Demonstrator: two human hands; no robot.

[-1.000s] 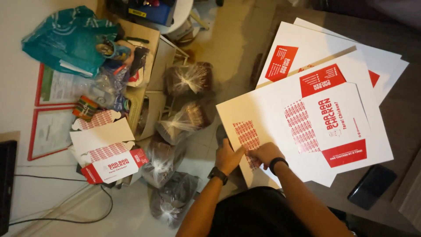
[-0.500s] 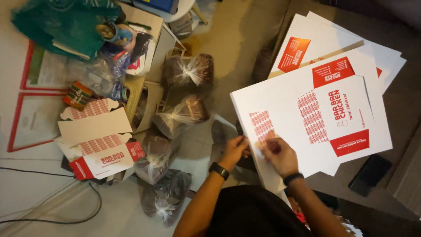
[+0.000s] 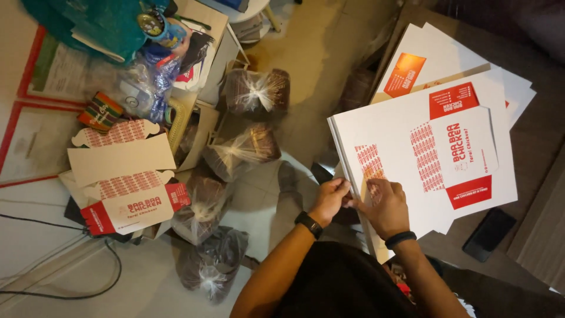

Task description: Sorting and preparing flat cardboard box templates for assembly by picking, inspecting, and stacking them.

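In the head view, the stack of flat white cardboard sheets (image 3: 424,147), printed in red, lies on a brown table (image 3: 538,147), its far sheets overlapping and partly hidden. The left hand (image 3: 331,199) pinches the stack's near left edge, fingers curled shut on it. The right hand (image 3: 385,206) lies just beside it, pressing the top sheet; its fingertips are hard to make out

Warm, dim indoor light — the white cardboard sheets (image 3: 412,135) glare brightest while the right edge and lower corners sink into shadow. Focus is soft, with wide-angle bending at the edges.
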